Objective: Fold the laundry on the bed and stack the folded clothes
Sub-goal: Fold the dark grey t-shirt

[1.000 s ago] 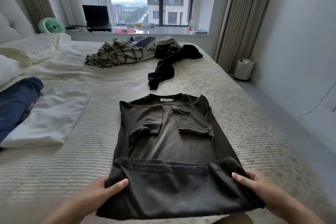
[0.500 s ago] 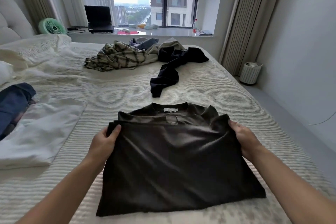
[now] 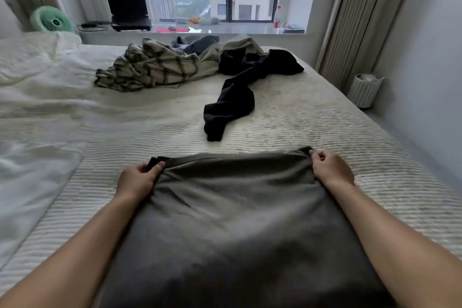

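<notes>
While both hands (image 3: 137, 179) (image 3: 329, 170) pinch the olive shirt (image 3: 232, 207), bed (image 3: 312, 117) beneath

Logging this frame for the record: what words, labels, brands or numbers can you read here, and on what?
None can be read.
Bottle on the windowsill: its red label is too small and blurred.
Laptop: dark, no text shows.
Dark shirt, gripped by the left hand and right hand: no tag shows.
</notes>
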